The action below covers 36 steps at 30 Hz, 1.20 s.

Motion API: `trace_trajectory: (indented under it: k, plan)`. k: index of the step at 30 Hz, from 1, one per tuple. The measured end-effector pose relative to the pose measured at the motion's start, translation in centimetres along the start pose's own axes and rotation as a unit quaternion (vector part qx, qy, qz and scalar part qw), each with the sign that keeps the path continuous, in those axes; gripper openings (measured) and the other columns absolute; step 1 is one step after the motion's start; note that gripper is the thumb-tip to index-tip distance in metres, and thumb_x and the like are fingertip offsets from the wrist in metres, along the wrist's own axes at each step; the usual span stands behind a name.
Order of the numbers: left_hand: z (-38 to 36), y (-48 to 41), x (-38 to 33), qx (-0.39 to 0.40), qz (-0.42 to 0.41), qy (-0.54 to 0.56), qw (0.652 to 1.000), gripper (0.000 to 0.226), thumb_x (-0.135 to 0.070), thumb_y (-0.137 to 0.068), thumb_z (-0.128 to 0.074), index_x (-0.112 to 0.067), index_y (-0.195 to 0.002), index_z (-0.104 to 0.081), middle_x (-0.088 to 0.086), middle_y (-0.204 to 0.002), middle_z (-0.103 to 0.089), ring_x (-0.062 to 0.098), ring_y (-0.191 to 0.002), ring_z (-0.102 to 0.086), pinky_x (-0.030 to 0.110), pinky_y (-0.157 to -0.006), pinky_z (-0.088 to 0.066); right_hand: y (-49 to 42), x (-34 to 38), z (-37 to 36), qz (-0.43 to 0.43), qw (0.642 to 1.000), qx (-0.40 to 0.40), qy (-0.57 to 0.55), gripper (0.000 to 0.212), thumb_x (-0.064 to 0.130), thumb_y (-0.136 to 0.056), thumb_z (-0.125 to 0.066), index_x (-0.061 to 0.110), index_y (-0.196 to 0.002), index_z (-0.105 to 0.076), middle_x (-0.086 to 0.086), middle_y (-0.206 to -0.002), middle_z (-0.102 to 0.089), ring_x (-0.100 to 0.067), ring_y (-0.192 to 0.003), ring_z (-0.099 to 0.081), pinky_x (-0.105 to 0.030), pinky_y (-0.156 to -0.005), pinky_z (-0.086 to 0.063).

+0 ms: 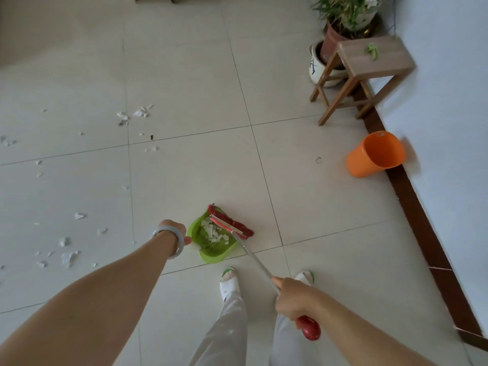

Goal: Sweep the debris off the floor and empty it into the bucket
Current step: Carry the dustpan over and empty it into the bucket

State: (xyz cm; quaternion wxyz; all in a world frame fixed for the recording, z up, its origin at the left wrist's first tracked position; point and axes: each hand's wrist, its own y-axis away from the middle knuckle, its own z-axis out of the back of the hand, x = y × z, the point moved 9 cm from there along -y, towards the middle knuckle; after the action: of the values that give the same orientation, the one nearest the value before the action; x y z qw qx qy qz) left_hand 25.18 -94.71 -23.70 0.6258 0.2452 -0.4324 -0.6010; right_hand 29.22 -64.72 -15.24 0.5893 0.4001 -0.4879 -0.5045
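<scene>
Right hand (pixel 291 299) wrapped around the thin metal handle of a small broom (pixel 232 225), near its red end knob. Red broom head well ahead of that hand and a little left, lying across the open mouth of a green dustpan (pixel 211 249). Long axis of the handle slanting from the right hand forward and leftward to the pan.

Left hand (pixel 174 235) stretched forward at the pan's left edge, a pale bangle at the wrist; fingers hidden behind the wrist, so cannot tell whether gripping the pan or merely steadying it.

White paper scraps (pixel 210 231) already heaped inside the pan, between the two hands. Many more scraps (pixel 68 256) scattered over the floor (pixel 184 101) to the left of and beyond the left hand, so probably only partway through the sweeping.

Orange bucket (pixel 376 154) far ahead and right of the right hand, tipped with its mouth toward the wall (pixel 449 128), beside a wooden stool (pixel 369 64) and potted plants (pixel 343 19). Right hand plainly the nearer to it; the pan, though, sits on the left hand's side, so emptying likely calls for a carry forward and rightward across the body.
</scene>
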Motion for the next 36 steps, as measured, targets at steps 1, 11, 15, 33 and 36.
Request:
trace_trajectory:
  k: [1,11,15,33,36]
  plan:
    - [0.3,0.2,-0.4,-0.002,-0.003,-0.003,1.000,0.054,-0.052,-0.098,-0.029,-0.012,-0.114,-0.062,0.001,-0.111,-0.068,0.020,-0.104,-0.064,0.026,-0.083,-0.048,0.6,-0.5,0.3,-0.001,1.000,-0.005,-0.005,0.069,0.007,-0.088,-0.038,0.022,-0.154,-0.021,-0.006,-0.111,-0.059,-0.013,-0.065,-0.053,-0.023,-0.057,-0.044]
    - [8.6,1.6,-5.0,-0.076,-0.045,-0.005,0.996,0.056,-0.054,-0.098,-0.026,-0.013,-0.118,-0.058,0.003,-0.115,-0.067,0.024,-0.109,-0.063,0.029,-0.084,-0.046,8.0,-8.5,3.2,-0.050,0.995,-0.083,0.004,0.058,0.017,-0.091,-0.039,0.031,-0.147,-0.032,-0.006,-0.111,-0.059,-0.010,-0.056,-0.053,-0.020,-0.042,-0.042]
    - [16.0,2.7,-8.1,-0.124,-0.078,-0.034,0.989,0.056,-0.054,-0.098,-0.026,-0.012,-0.117,-0.057,0.003,-0.113,-0.067,0.024,-0.107,-0.063,0.029,-0.081,-0.045,12.8,-11.9,5.4,-0.064,0.986,-0.135,-0.067,0.063,0.019,-0.089,-0.039,0.033,-0.150,-0.030,0.000,-0.115,-0.057,-0.011,-0.061,-0.058,-0.022,-0.047,-0.049]
    - [42.0,8.6,-21.6,-0.286,-0.168,0.065,0.941,0.062,-0.055,-0.097,-0.024,-0.006,-0.112,-0.060,0.012,-0.116,-0.065,0.029,-0.108,-0.060,0.032,-0.089,-0.045,27.5,-21.3,13.4,-0.102,0.870,-0.360,-0.320,0.069,0.008,-0.084,-0.039,0.033,-0.148,-0.029,-0.004,-0.088,-0.060,-0.014,-0.048,-0.054,-0.025,-0.049,-0.051]
    - [43.9,8.4,-23.8,-0.277,-0.172,0.116,0.938,0.064,-0.057,-0.097,-0.025,-0.006,-0.110,-0.062,0.013,-0.113,-0.065,0.029,-0.106,-0.061,0.032,-0.088,-0.045,28.1,-23.0,14.9,-0.116,0.859,-0.371,-0.332,0.062,0.008,-0.083,-0.039,0.028,-0.142,-0.037,-0.005,-0.084,-0.060,-0.013,-0.044,-0.054,-0.025,-0.049,-0.050]
